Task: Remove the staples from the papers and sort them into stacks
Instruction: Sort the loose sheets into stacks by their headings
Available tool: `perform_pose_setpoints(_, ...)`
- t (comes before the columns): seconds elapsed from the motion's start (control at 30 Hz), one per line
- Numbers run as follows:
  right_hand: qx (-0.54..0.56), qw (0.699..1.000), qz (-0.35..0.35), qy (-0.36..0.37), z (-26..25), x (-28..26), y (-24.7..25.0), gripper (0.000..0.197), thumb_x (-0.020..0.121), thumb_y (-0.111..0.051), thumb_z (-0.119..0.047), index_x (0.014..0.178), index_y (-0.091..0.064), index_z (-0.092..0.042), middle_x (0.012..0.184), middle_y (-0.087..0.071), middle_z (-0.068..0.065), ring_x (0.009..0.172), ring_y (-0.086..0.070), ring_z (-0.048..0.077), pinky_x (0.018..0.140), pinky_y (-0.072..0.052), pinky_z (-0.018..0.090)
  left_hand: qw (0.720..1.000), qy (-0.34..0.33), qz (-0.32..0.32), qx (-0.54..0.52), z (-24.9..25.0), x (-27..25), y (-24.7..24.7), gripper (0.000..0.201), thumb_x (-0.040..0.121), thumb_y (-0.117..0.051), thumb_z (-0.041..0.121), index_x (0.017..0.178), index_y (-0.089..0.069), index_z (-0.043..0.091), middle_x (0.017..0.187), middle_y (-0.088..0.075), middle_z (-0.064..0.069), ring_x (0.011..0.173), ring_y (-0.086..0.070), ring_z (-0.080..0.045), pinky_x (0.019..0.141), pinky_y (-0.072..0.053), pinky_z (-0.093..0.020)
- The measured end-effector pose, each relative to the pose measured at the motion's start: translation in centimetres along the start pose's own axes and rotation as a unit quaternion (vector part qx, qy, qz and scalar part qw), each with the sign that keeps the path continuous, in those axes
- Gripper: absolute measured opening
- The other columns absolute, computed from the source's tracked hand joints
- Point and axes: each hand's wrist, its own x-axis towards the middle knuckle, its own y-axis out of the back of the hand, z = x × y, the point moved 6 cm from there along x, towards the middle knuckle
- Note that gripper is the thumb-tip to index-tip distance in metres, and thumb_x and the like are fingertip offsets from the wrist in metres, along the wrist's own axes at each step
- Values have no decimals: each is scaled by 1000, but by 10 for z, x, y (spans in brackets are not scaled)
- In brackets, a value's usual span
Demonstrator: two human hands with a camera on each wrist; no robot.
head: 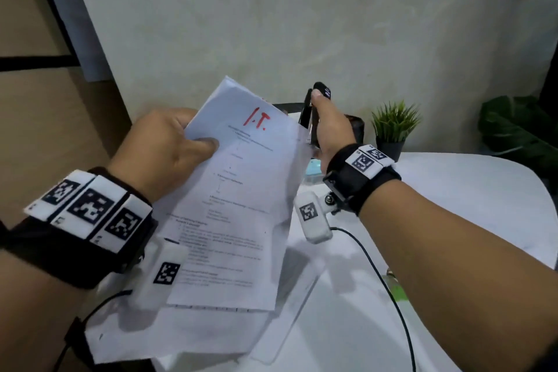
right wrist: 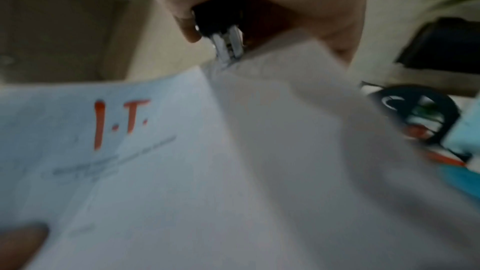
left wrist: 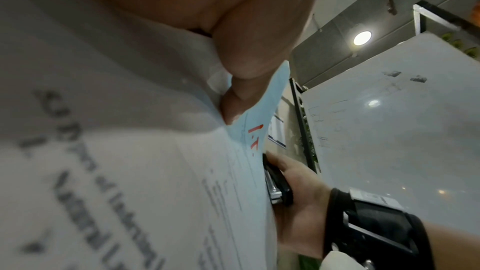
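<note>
My left hand (head: 169,148) grips a stapled set of white papers (head: 238,190) marked "I.T." in red, thumb on the front near its upper left edge, and holds it up above the table. My right hand (head: 329,133) grips a black staple remover (head: 314,112) upright at the set's upper right corner. In the right wrist view the remover's metal tip (right wrist: 228,48) meets the paper corner (right wrist: 259,110). The left wrist view shows the thumb (left wrist: 246,48) pressing the sheets (left wrist: 155,171) and the black tool (left wrist: 278,184) behind their edge. The staple itself is not visible.
More loose sheets (head: 181,332) lie on the white table (head: 453,205) under my left wrist. A small potted plant (head: 392,127), a dark box beside it and a light blue item (head: 314,169) stand at the table's far side. Cables trail from both wrist cameras.
</note>
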Motion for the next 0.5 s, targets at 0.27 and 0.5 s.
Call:
perform_pose_setpoints(0.27, -609, 759, -199, -111, 94, 14, 31, 20, 96, -53, -34, 101, -61, -15, 103, -62, 8, 84, -59, 25, 76, -50, 27, 953, 148, 81, -252, -67, -4, 19, 22, 79, -75, 10, 99, -75, 1, 101, -75, -28, 78, -67, -30, 74, -53, -45)
perform_pose_setpoints(0.5, -790, 570, -228, -5, 109, 32, 21, 48, 74, -58, -64, 97, -58, -22, 98, -65, 4, 98, -66, 30, 85, -53, 37, 887, 264, 76, -370, -92, -9, 2, 23, 89, -72, 1, 112, -75, 6, 109, -79, -16, 97, -75, -41, 92, -58, -58)
